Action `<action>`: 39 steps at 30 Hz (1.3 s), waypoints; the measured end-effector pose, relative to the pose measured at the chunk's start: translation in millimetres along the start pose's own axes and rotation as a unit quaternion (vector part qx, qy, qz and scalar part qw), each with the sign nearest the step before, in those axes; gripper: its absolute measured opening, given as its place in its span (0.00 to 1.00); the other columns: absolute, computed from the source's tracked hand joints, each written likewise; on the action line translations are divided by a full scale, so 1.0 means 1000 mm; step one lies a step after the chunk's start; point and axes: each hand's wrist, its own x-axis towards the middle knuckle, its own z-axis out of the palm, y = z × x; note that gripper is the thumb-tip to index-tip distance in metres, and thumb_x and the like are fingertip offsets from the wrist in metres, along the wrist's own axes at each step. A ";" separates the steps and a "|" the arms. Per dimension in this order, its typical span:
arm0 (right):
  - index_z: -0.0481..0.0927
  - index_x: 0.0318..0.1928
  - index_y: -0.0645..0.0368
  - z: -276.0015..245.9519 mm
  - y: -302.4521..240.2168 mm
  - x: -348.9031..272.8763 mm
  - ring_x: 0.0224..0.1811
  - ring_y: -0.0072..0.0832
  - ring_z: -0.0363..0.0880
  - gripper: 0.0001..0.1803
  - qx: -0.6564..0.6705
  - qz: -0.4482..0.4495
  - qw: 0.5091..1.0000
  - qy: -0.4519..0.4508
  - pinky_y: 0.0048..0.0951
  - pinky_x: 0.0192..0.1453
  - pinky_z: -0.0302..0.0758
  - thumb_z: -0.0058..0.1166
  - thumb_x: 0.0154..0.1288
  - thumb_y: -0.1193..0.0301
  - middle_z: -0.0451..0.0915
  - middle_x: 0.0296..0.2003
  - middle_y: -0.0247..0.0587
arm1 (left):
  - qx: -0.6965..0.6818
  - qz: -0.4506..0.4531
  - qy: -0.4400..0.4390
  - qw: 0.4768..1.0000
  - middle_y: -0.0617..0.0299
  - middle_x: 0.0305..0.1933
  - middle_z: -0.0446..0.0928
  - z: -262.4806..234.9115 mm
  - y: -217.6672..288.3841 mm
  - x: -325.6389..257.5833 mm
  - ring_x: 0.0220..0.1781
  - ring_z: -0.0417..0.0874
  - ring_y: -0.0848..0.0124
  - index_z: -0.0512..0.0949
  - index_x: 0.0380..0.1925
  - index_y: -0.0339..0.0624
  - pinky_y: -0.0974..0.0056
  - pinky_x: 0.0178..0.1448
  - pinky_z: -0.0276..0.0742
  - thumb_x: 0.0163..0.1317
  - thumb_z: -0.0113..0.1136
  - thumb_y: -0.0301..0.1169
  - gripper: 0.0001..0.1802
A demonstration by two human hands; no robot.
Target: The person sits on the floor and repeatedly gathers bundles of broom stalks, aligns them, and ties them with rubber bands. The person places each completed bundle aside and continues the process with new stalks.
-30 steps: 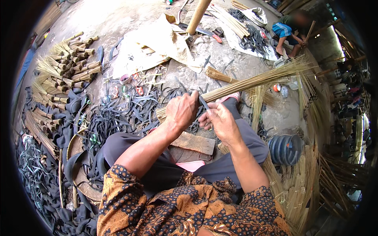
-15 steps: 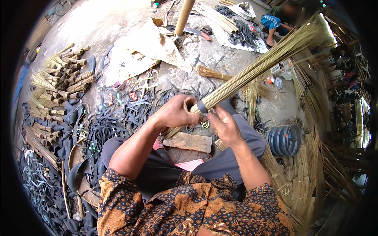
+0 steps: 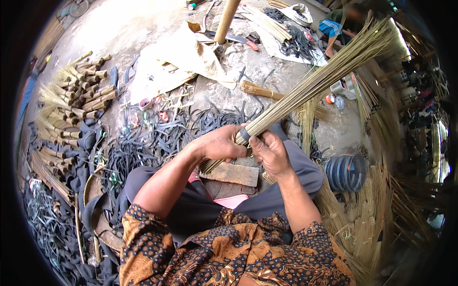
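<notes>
I hold a long bundle of thin straw-coloured broom sticks (image 3: 310, 86) that slants from my lap up to the upper right. My left hand (image 3: 222, 143) is closed around the bundle near its lower end, where a dark band (image 3: 244, 136) wraps it. My right hand (image 3: 271, 153) grips the bundle just beside the band, fingers curled on the sticks. The short cut ends (image 3: 210, 165) stick out below my left hand. A flat wooden block (image 3: 231, 174) lies on my lap under the hands.
Finished stick bundles (image 3: 78, 97) are piled at the left. Black rubber strips (image 3: 138, 152) cover the ground ahead. A wooden post (image 3: 225, 21), crumpled sacking (image 3: 176, 59), a dark coil (image 3: 346, 171) and loose sticks (image 3: 367, 224) lie around. Another person (image 3: 341, 26) crouches at the far top right.
The bundle has swung from nearly level to pointing steeply up to the right. Both hands stayed on it near the band, shifting slightly lower toward my lap.
</notes>
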 end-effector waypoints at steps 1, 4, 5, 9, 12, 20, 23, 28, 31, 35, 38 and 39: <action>0.81 0.56 0.63 0.001 0.000 0.002 0.29 0.08 0.62 0.17 0.010 -0.008 1.000 -0.007 0.17 0.32 0.59 0.57 0.80 0.62 0.76 0.34 0.21 | 0.018 0.082 0.088 0.993 0.61 0.34 0.80 0.004 -0.001 0.000 0.36 0.80 0.70 0.73 0.59 0.33 0.62 0.42 0.80 0.61 0.69 0.30 0.28; 0.80 0.55 0.64 0.004 0.003 0.010 0.30 0.09 0.65 0.17 -0.047 -0.011 0.997 0.054 0.17 0.33 0.63 0.56 0.81 0.62 0.77 0.33 0.23 | 0.281 0.106 0.242 0.923 0.42 0.36 0.82 0.004 -0.004 0.000 0.39 0.86 0.48 0.74 0.53 0.31 0.52 0.44 0.80 0.63 0.72 0.38 0.26; 0.79 0.53 0.64 0.004 0.003 0.011 0.30 0.11 0.67 0.16 -0.034 0.000 0.998 0.055 0.20 0.34 0.67 0.53 0.83 0.62 0.76 0.31 0.25 | 0.273 0.101 0.251 0.923 0.38 0.39 0.83 0.003 -0.006 0.002 0.44 0.86 0.42 0.75 0.52 0.32 0.49 0.46 0.80 0.66 0.70 0.41 0.26; 0.79 0.47 0.63 0.001 -0.002 -0.002 0.26 0.12 0.65 0.12 -0.109 0.051 0.991 0.056 0.20 0.30 0.64 0.48 0.84 0.66 0.71 0.25 0.25 | 0.332 0.102 0.324 0.880 0.39 0.35 0.83 -0.006 -0.009 0.004 0.41 0.85 0.40 0.76 0.51 0.33 0.48 0.44 0.80 0.70 0.67 0.47 0.26; 0.78 0.42 0.61 -0.003 -0.011 -0.022 0.24 0.11 0.63 0.12 -0.140 0.036 0.989 0.015 0.21 0.27 0.60 0.48 0.83 0.67 0.69 0.22 0.23 | 0.268 0.042 0.302 0.914 0.41 0.28 0.80 -0.010 -0.003 0.002 0.31 0.82 0.44 0.79 0.46 0.32 0.49 0.39 0.76 0.70 0.66 0.50 0.26; 0.77 0.39 0.63 -0.028 -0.007 -0.040 0.24 0.14 0.67 0.10 -0.207 -0.052 0.976 -0.037 0.25 0.29 0.67 0.48 0.81 0.71 0.70 0.20 0.28 | -0.001 0.097 0.143 0.985 0.66 0.24 0.75 -0.004 0.018 -0.014 0.24 0.72 0.78 0.80 0.38 0.37 0.66 0.31 0.70 0.75 0.60 0.54 0.27; 0.80 0.44 0.61 -0.046 -0.004 -0.018 0.32 0.27 0.80 0.04 -0.328 -0.147 0.933 -0.029 0.31 0.40 0.76 0.52 0.74 0.78 0.81 0.30 0.36 | -0.169 0.071 -0.110 0.977 0.63 0.31 0.82 0.005 0.014 -0.009 0.29 0.83 0.77 0.80 0.47 0.36 0.70 0.36 0.79 0.78 0.57 0.52 0.26; 0.83 0.49 0.60 -0.044 -0.027 0.004 0.45 0.42 0.85 0.14 -0.435 -0.186 0.879 -0.053 0.41 0.50 0.80 0.54 0.64 0.82 0.85 0.40 0.44 | -0.130 0.055 -0.100 0.985 0.60 0.38 0.85 0.008 0.007 -0.003 0.34 0.85 0.76 0.80 0.50 0.36 0.68 0.41 0.82 0.76 0.62 0.45 0.20; 0.83 0.50 0.61 -0.039 -0.059 -0.003 0.40 0.51 0.87 0.11 -0.559 -0.046 0.825 -0.065 0.49 0.46 0.81 0.55 0.72 0.72 0.87 0.40 0.50 | 0.092 0.103 0.067 0.988 0.56 0.31 0.81 0.004 0.005 -0.003 0.32 0.82 0.67 0.78 0.46 0.35 0.62 0.39 0.78 0.73 0.65 0.45 0.21; 0.80 0.56 0.59 -0.026 -0.077 0.000 0.38 0.53 0.87 0.16 -0.572 -0.102 0.814 -0.024 0.48 0.41 0.82 0.60 0.73 0.65 0.87 0.40 0.51 | 0.280 0.068 0.180 0.940 0.41 0.33 0.83 0.003 0.004 -0.002 0.40 0.85 0.41 0.77 0.47 0.35 0.46 0.44 0.80 0.69 0.64 0.46 0.22; 0.79 0.60 0.54 -0.014 -0.070 0.016 0.37 0.49 0.86 0.21 -0.604 -0.184 0.776 -0.001 0.44 0.40 0.81 0.64 0.70 0.65 0.85 0.37 0.47 | 0.319 0.066 0.197 0.925 0.41 0.36 0.84 0.007 0.002 0.001 0.44 0.86 0.41 0.77 0.47 0.36 0.41 0.47 0.80 0.70 0.62 0.46 0.22; 0.79 0.60 0.54 -0.012 -0.068 0.022 0.37 0.49 0.86 0.21 -0.624 -0.198 0.756 -0.012 0.45 0.40 0.81 0.64 0.70 0.65 0.84 0.37 0.46 | 0.325 0.080 0.207 0.919 0.42 0.36 0.84 0.008 0.001 0.002 0.44 0.86 0.41 0.77 0.46 0.36 0.42 0.48 0.80 0.70 0.62 0.46 0.22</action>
